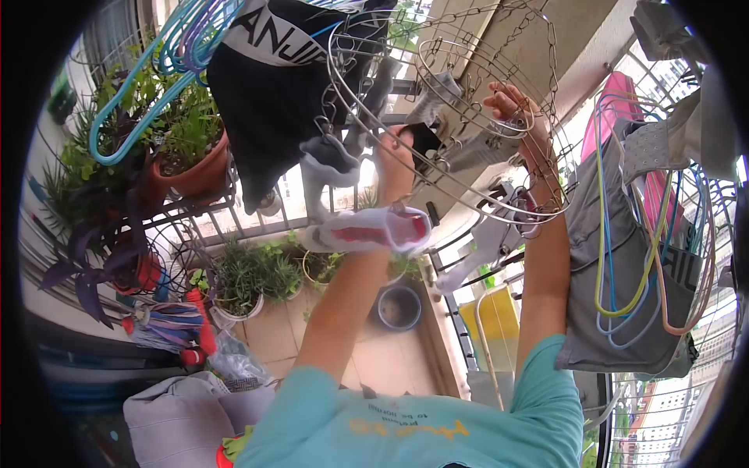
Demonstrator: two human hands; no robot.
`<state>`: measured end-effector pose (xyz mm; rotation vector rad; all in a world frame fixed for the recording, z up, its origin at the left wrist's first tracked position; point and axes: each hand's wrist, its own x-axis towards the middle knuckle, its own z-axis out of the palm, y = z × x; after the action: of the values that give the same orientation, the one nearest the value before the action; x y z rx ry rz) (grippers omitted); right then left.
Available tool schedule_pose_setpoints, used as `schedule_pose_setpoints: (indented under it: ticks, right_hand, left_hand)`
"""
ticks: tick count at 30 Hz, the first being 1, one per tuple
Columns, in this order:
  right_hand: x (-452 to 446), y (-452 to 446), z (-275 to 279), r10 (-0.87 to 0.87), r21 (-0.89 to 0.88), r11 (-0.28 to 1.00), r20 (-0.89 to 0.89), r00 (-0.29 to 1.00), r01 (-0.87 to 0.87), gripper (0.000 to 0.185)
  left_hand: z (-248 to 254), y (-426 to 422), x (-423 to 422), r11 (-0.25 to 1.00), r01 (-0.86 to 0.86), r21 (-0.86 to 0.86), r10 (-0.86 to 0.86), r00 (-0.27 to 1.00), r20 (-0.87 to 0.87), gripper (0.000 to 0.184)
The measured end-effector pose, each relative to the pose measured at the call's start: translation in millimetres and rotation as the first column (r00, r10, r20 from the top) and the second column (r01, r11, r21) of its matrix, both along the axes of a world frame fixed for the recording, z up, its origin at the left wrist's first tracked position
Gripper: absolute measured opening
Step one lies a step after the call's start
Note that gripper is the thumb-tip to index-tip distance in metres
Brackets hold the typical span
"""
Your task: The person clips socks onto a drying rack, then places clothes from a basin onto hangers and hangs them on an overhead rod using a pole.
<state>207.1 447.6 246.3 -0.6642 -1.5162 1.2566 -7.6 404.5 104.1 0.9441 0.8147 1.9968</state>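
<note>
A round wire hanger (449,183) with metal clips and chains hangs overhead. My left hand (396,148) is raised inside its ring, with its fingers closed at a dark sock (425,140); the fingertips are partly hidden. My right hand (516,113) reaches up behind the wires on the right, its fingers loosely apart beside a clip. A grey sock (472,152) hangs between the two hands. Below my left hand, a white sock with a red patch (367,232) hangs from a clip in front of my forearm. Another grey sock (324,171) hangs to its left.
Black underwear (269,101) hangs at the upper left near blue hangers (148,101). Grey clothing (616,257) and coloured hangers (616,312) are at the right. Potted plants (191,175) stand along the railing. A blue-grey bucket (399,309) is on the tiled floor.
</note>
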Motion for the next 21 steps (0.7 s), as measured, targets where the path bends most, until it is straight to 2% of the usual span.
schedule_pose_setpoints:
  ticks: [1, 4, 5, 7, 9, 11, 12, 14, 17, 19, 20, 21]
  right_hand:
    - [-4, -8, 1, -0.076, -0.035, 0.997, -0.027, 0.997, 0.075, 0.023]
    - [15, 5, -10, 0.023, -0.008, 1.0, -0.012, 1.0, -0.023, 0.033]
    - [22, 11, -14, 0.067, 0.008, 0.998, -0.013, 0.998, -0.066, 0.036]
    - [19, 1, -11, -0.012, -0.014, 1.0, -0.014, 1.0, 0.012, 0.033]
    - [12, -14, -6, -0.106, -0.01, 0.994, -0.003, 0.994, 0.106, 0.031]
    - [5, -28, -2, -0.214, 0.024, 0.977, 0.007, 0.977, 0.214, 0.03]
    - [22, -12, -11, -0.153, 0.062, 0.986, 0.004, 0.988, 0.153, 0.032]
    - [35, -3, -21, -0.183, 0.174, 0.969, 0.041, 0.982, 0.174, 0.033]
    - [29, -25, -22, -0.314, 0.167, 0.937, 0.018, 0.949, 0.307, 0.03]
    - [26, -32, -27, -0.384, 0.094, 0.914, -0.116, 0.916, 0.395, 0.027]
    - [45, -27, -31, -0.319, 0.097, 0.943, 0.001, 0.948, 0.318, 0.026]
    - [45, -32, -30, -0.313, 0.103, 0.944, -0.034, 0.949, 0.314, 0.027]
  left_hand:
    - [3, -3, 1, 0.999, 0.045, -0.01, -0.044, 0.999, 0.024, 0.016]
    - [24, -34, 2, 0.971, 0.225, -0.084, -0.215, 0.97, 0.109, 0.012]
    - [21, -31, 8, 0.978, 0.198, -0.069, -0.193, 0.979, 0.066, 0.011]
    - [9, -22, 21, 0.989, 0.146, -0.038, -0.146, 0.989, -0.016, 0.009]
    - [4, -17, 28, 0.983, 0.186, -0.006, -0.186, 0.983, 0.002, 0.008]
    - [19, -28, 39, 0.955, 0.294, 0.048, -0.298, 0.938, 0.178, 0.01]
    - [4, -12, 47, 0.928, 0.367, 0.056, -0.371, 0.911, 0.18, 0.014]
    - [15, -21, 56, 0.894, 0.436, 0.104, -0.448, 0.875, 0.185, 0.015]
    - [39, -39, 66, 0.851, 0.507, 0.139, -0.525, 0.828, 0.199, 0.01]
    - [42, -36, 76, 0.818, 0.56, 0.136, -0.575, 0.784, 0.232, 0.011]
    - [43, -33, 85, 0.845, 0.498, 0.197, -0.533, 0.819, 0.214, 0.011]
    - [44, -32, 89, 0.84, 0.496, 0.219, -0.537, 0.818, 0.204, 0.011]
